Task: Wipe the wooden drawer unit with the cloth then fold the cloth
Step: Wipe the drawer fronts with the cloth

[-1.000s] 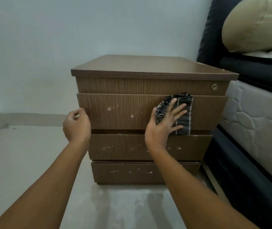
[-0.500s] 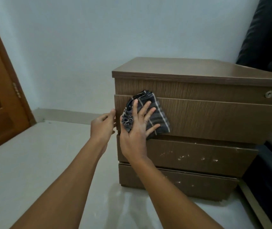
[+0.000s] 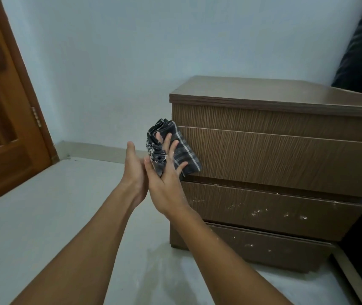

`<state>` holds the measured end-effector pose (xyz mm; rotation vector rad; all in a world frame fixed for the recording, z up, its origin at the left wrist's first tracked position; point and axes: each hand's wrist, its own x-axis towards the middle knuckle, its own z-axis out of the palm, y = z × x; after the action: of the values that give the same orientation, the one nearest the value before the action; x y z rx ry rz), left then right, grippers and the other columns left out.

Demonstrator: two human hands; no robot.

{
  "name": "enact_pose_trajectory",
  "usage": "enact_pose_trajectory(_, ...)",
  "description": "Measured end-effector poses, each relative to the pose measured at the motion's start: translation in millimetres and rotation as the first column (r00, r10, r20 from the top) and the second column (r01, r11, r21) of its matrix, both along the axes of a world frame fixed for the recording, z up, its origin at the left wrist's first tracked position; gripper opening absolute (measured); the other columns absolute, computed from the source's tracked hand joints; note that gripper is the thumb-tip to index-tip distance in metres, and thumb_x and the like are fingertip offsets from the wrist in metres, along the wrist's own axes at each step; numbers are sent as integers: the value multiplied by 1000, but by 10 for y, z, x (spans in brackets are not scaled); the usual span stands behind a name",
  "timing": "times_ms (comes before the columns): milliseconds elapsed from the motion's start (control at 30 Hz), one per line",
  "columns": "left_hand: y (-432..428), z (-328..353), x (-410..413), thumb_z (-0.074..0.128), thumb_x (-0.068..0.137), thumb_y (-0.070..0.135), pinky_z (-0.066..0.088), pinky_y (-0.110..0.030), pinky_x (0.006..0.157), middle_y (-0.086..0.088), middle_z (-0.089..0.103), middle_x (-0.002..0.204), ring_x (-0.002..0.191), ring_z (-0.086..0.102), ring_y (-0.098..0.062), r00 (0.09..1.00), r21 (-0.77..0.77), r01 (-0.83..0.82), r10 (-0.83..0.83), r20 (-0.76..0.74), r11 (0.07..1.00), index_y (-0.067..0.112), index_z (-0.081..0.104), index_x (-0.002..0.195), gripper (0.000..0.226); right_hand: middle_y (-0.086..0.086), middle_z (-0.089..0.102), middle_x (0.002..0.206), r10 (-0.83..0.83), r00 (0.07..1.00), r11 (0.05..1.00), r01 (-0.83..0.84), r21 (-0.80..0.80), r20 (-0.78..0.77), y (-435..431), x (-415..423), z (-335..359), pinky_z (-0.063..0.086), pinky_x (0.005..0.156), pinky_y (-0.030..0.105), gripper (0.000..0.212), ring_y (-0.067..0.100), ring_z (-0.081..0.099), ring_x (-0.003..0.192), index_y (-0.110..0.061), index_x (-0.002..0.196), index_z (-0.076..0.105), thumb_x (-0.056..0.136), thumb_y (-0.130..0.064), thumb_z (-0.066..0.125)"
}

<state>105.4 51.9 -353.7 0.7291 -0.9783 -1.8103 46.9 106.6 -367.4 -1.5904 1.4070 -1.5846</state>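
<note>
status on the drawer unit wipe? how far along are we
Done, apparently: the upper drawer front shows no white specks. In hand: the right hand presses the bunched cloth against that front's left edge; the left hand is open beside it. Left: the middle drawer and bottom drawer fronts carry white specks, and the cloth is not folded. Whether the top was wiped, I cannot tell.

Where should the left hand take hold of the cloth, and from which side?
Grip the bunched, frayed edge of the cloth that juts past the left corner of the drawer unit, coming from the left. The rest is pinned flat on the drawer front under the right hand; the open left hand is beside that edge.
</note>
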Motion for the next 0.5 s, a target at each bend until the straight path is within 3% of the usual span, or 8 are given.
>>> enact_pose_trajectory(33,-9,3,14,13,96,64,51,-36,74,-4,74,102,95,67,-19,1000,0,-12,12,-6,1000,21,68,110,71,-20,-10,161,17,999,999,-18,30,29,-16,11,-12,-20,105,37,66,14,-23,146,-68,139,-1,85,-70,38)
enact_pose_trajectory(67,-21,7,28,13,95,66,51,-39,81,-6,74,104,99,67,-21,1000,-1,-27,27,6,1000,21,71,107,75,-13,10,162,35,998,998,-38,54,55,-27,22,-26,-5,116,42,74,20,-1,150,-58,146,11,81,-77,38)
enact_pose_trajectory(100,-49,-10,39,12,94,68,49,-42,89,-9,75,104,102,66,-25,999,-9,-39,39,29,999,19,76,100,81,-6,36,152,49,995,996,-55,73,85,-27,30,-37,17,117,50,80,24,30,141,-46,147,27,77,-83,37)
enact_pose_trajectory(133,-64,-25,43,11,92,71,46,-44,96,-11,75,104,105,66,-27,997,-17,-52,53,62,998,18,79,95,87,-3,53,131,49,992,994,-59,87,113,-10,32,-33,38,101,45,82,24,48,121,-35,141,42,76,-85,37)
enact_pose_trajectory(167,-72,-38,47,10,90,73,43,-46,100,-13,74,106,109,64,-29,994,-21,-61,62,92,998,17,78,98,89,-4,59,119,35,989,995,-48,89,144,14,17,-13,43,101,46,78,19,55,109,-29,134,51,78,-83,38)
enact_pose_trajectory(267,-90,-84,52,11,88,75,44,-50,98,-16,72,111,111,63,-33,982,-6,-63,63,175,998,17,65,116,84,-2,69,111,-12,966,990,-26,140,259,60,-96,64,49,98,40,54,11,64,106,-29,114,62,88,-71,39)
enact_pose_trajectory(333,-54,-119,37,8,92,70,47,-45,91,-14,71,108,104,64,-30,955,-25,-81,85,283,996,20,62,111,76,-1,72,105,-19,947,979,-47,198,320,115,-210,111,50,95,37,49,11,68,101,-27,107,65,92,-66,38)
enact_pose_trajectory(500,177,-215,-70,16,100,49,50,-36,76,-9,70,97,89,65,-23,887,-13,-128,120,445,992,20,62,92,55,9,76,97,-149,874,932,-31,360,463,437,-488,176,57,86,48,60,24,74,89,-12,113,63,92,-65,42)
